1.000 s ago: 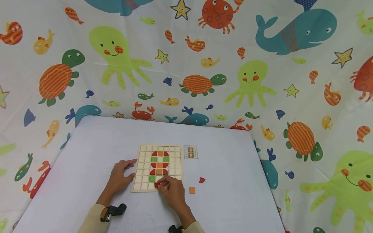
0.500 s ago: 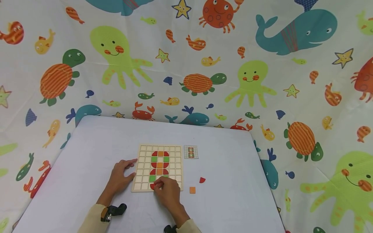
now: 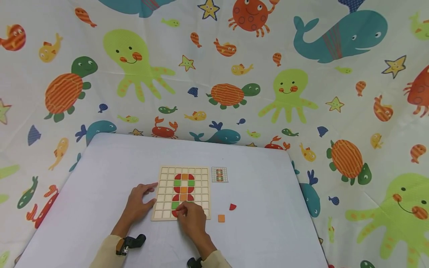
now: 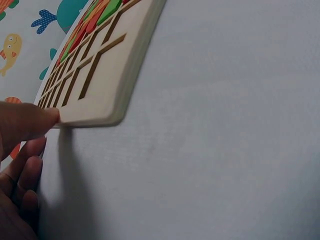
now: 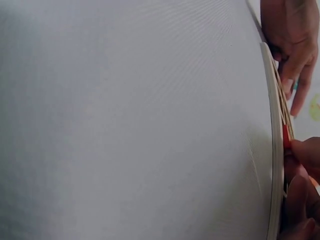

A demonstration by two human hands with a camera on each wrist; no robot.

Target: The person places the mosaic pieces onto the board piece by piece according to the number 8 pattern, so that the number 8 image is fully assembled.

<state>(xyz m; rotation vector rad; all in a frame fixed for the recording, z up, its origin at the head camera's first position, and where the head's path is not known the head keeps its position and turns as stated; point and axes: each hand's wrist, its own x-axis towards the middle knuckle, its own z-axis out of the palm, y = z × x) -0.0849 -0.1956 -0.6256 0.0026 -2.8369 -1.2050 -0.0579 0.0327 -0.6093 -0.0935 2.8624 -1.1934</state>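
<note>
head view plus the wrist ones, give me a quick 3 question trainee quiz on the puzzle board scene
1. True or false: the left hand rests against the left edge of the wooden grid board.
2. Which loose pieces lie on the table right of the board? A) a red quarter-round piece and an orange square B) two green squares C) a blue triangle
3. What is the right hand pressing into the board's bottom row?

Key:
1. True.
2. A.
3. A red piece, at its fingertips; its shape is mostly hidden.
</note>
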